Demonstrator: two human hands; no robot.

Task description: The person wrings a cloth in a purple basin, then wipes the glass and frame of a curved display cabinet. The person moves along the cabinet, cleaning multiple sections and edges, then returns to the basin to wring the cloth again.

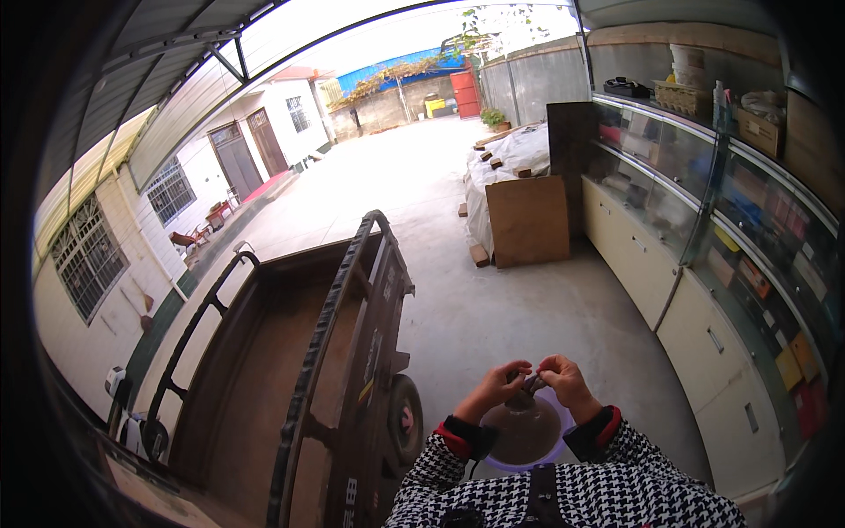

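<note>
Both hands are raised above a light purple basin (498, 463) of murky brown water (525, 437). Between them hangs a small dark, limp-looking thing (523, 401), wet or cloth-like; its kind is too small to make out. My left hand (497, 389) is closed with its fingertips on the thing's left side. My right hand (566, 382) pinches its upper right end between thumb and fingers. The thing's lower part hangs over the water. Dark cuffs and black-and-white checked sleeves cover my forearms.
A brown cargo tricycle bed (264, 352) with black rails stands to the left, its wheel (406, 419) near the basin. Glass-fronted cabinets (656, 145) line the right side. Ahead, a brown board (530, 222) leans against a sheet-covered pile (519, 158) weighted with bricks.
</note>
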